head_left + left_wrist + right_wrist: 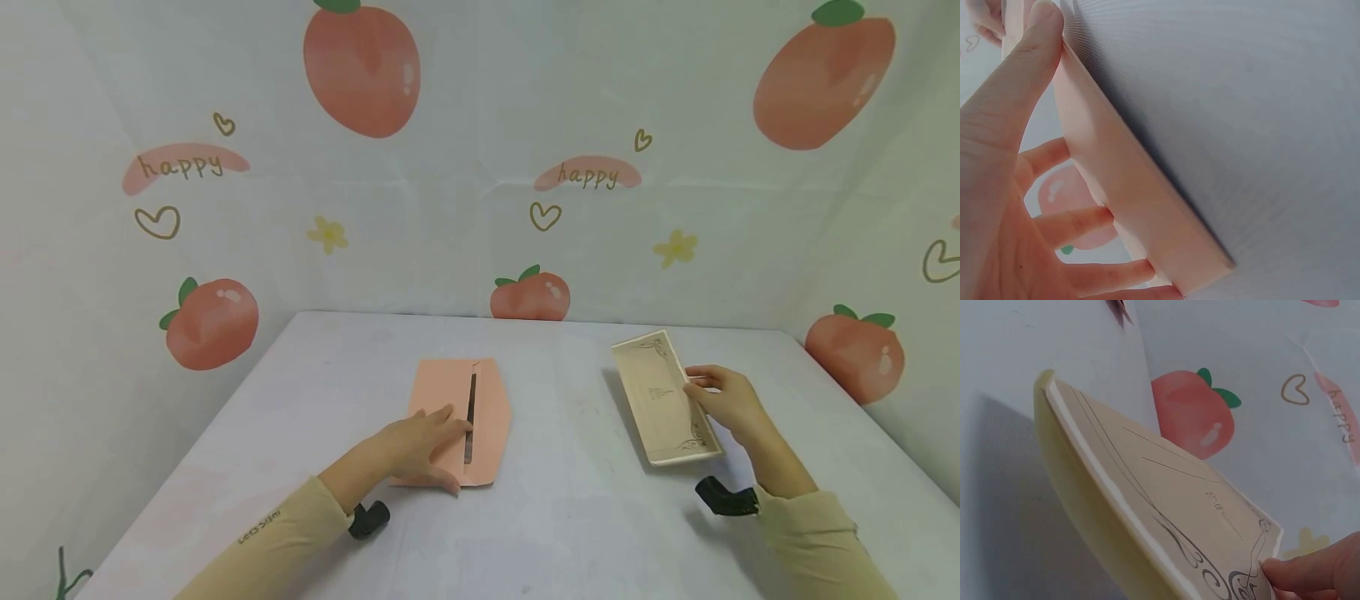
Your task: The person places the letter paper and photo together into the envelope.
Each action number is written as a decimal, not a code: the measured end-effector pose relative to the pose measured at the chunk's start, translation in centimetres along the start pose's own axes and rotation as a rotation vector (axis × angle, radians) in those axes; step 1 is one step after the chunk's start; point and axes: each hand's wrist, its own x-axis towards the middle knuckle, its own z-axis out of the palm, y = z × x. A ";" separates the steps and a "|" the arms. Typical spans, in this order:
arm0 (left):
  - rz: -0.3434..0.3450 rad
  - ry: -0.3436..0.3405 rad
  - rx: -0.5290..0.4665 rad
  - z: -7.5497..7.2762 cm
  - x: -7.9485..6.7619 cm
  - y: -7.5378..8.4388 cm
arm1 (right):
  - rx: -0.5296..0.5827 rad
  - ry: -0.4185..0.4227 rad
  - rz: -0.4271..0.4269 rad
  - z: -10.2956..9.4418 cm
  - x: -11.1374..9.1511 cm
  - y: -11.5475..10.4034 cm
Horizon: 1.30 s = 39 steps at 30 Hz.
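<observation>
A pale backdrop (450,217) printed with peaches, hearts, yellow flowers and the word "happy" hangs behind a white table (555,533). At the left, a beige sleeve (288,529) with dark lettering reaches in over the table, a black mount (370,520) showing just below its cuff. The left hand (420,443) is spread, its fingers apart and fairly straight, resting on the pink envelope (437,385) with the thumb at the near edge; it is not closed round anything. The envelope lies left of the table's middle, its pointed flap (493,425) to the right and a long dark slot (468,450) running beside the flap. The fingertips reach to this slot.

Well apart to the right, a cream card (651,396) with scrollwork in its corners is held tilted, its shadow on the table. The right hand (731,404) pinches the card's right edge between thumb and fingers. In the right wrist view the card's long side shows a pale, thick edge. Below the right hand are another black mount (727,497) and a beige cuff (806,521).
</observation>
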 end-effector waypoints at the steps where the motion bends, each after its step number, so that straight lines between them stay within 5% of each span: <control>1: 0.001 -0.001 0.001 0.0 0.0 0.0 | 0.000 0.002 -0.004 0.1 0.0 -0.1; 19: 0.000 0.003 0.004 0.0 -0.1 0.1 | 0.027 0.029 -0.092 1.4 0.2 -1.3; 39: 0.017 0.014 0.022 0.0 -0.1 0.1 | 0.088 -0.037 -0.080 2.7 0.7 -2.9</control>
